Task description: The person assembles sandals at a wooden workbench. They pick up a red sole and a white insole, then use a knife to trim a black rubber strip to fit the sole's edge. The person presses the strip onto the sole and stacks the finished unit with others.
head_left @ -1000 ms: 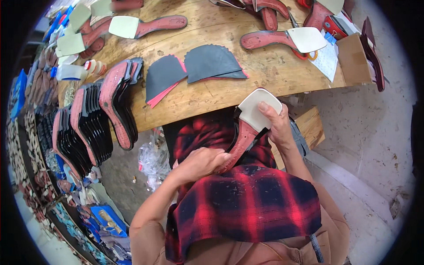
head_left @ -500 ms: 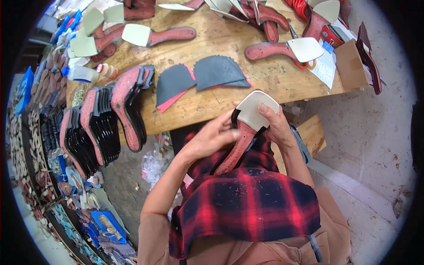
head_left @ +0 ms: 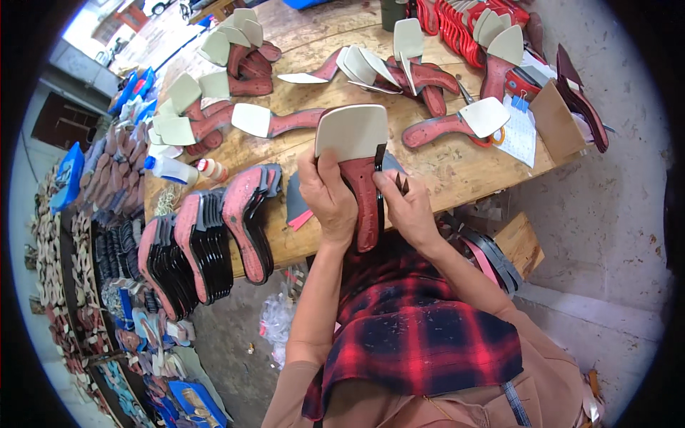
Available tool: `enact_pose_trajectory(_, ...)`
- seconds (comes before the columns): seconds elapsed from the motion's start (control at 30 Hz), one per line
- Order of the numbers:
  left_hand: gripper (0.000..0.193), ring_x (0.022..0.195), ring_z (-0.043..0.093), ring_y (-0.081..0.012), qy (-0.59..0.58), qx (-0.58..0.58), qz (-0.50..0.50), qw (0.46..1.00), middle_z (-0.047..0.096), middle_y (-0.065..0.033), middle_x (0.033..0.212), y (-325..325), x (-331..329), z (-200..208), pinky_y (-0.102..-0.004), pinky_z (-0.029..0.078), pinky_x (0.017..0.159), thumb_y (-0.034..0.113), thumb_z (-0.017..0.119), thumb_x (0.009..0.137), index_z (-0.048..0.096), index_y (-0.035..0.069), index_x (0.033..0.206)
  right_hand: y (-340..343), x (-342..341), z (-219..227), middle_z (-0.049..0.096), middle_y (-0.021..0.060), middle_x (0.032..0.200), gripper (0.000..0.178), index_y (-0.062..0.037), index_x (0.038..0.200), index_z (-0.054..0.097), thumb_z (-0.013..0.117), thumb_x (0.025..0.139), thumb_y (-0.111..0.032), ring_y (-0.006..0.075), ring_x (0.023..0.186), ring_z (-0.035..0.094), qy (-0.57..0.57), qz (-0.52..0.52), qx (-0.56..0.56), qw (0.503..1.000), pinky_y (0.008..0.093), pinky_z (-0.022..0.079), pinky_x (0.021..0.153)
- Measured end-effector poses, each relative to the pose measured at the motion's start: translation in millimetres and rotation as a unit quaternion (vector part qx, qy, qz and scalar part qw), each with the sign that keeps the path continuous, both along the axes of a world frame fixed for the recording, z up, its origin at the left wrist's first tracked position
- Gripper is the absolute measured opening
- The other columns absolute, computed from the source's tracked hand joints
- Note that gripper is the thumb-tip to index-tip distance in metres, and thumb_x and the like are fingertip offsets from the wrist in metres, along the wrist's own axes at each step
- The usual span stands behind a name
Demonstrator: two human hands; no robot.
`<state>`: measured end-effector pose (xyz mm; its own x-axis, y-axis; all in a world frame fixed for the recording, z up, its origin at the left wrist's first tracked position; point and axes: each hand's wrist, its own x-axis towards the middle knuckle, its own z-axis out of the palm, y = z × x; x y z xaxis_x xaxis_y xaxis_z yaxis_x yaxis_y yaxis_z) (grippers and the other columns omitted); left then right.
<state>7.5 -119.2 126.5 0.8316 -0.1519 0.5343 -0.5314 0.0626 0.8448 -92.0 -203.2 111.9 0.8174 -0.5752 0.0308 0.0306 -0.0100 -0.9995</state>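
Note:
A red shoe insole (head_left: pixel 367 217) with a cream-white front piece (head_left: pixel 353 132) is held up over the table's near edge. My left hand (head_left: pixel 330 196) grips it from the left, its thumb on the lower corner of the white piece. My right hand (head_left: pixel 408 214) is at the insole's right side, thumb and fingers pinching a glossy black edging strip (head_left: pixel 379 158) that runs along that side. Two dark pointed tips (head_left: pixel 402 184) stick up between the right fingers; what they belong to I cannot make out. Dark grey sheets with pink edges (head_left: pixel 295 200) lie partly hidden behind my left hand.
Stacks of red-topped black insoles (head_left: pixel 244 214) line the table's left front edge. More white-fronted insoles (head_left: pixel 251 120) lie across the wooden table (head_left: pixel 300 151). Orange-handled scissors (head_left: pixel 497 137), a cardboard box (head_left: pixel 553 121) and a blue-capped bottle (head_left: pixel 171 170) are also there. Shelves of shoe parts (head_left: pixel 68 264) stand left.
The insole has been raised, moved left and turned more upright. My left hand has shifted onto the white piece; my right hand has left it for the black strip. The view has shifted too.

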Motion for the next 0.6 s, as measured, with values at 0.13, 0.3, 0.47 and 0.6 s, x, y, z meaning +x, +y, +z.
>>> enact_pose_trajectory(0.13, 0.023, 0.079, 0.048, -0.0082, 0.007, -0.045, 0.008, 0.999, 0.057, -0.0011, 0.086, 3.8, 33.3, 6.5, -0.0246, 0.042, 0.074, 0.021, 0.053, 0.102, 0.058, -0.001, 0.096, 35.9, -29.1, -24.3, 0.051, 0.0144, 0.067, 0.025, 0.0035, 0.086, 0.059, 0.057, 0.097, -0.018, 0.0196, 0.059, 0.050, -0.009, 0.062, -0.126, 0.990, 0.0343, 0.042, 0.059)
enact_pose_trajectory(0.3, 0.034, 0.077, 0.049, -0.0086, 0.281, -0.109, -0.083, 0.950, 0.055, 0.0014, 0.090, 9.3, 37.6, -18.2, -0.0243, 0.042, 0.071, 0.032, 0.056, 0.101, 0.053, 0.001, 0.114, 2.0, -32.7, -22.7, 0.057, 0.0153, 0.068, 0.017, -0.0005, 0.084, 0.062, 0.062, 0.092, -0.016, 0.0259, 0.057, 0.057, -0.016, 0.045, -0.261, 0.964, 0.0368, 0.044, 0.054)
enact_pose_trajectory(0.47, 0.061, 0.091, 0.051, -0.0096, 0.268, -0.030, -0.194, 0.943, 0.051, 0.0003, 0.106, 10.1, -15.2, -25.8, -0.0257, 0.044, 0.075, 0.042, 0.065, 0.094, 0.042, 0.004, 0.134, -9.1, -29.3, -10.9, 0.059, 0.0121, 0.067, 0.016, -0.0038, 0.080, 0.057, 0.064, 0.088, -0.015, 0.0311, 0.059, 0.062, -0.023, 0.114, -0.506, 0.855, 0.0406, 0.047, 0.053)
enact_pose_trajectory(0.6, 0.050, 0.102, 0.059, -0.0146, 0.414, -0.073, -0.313, 0.852, 0.061, -0.0083, 0.117, 36.1, -3.6, -13.3, -0.0305, 0.047, 0.091, 0.039, 0.055, 0.099, 0.050, 0.000, 0.131, -8.4, -13.9, -2.9, 0.058, 0.0071, 0.067, 0.020, -0.0007, 0.091, 0.063, 0.067, 0.090, -0.020, 0.0155, 0.057, 0.053, -0.080, 0.052, -0.275, 0.957, 0.0330, 0.042, 0.052)
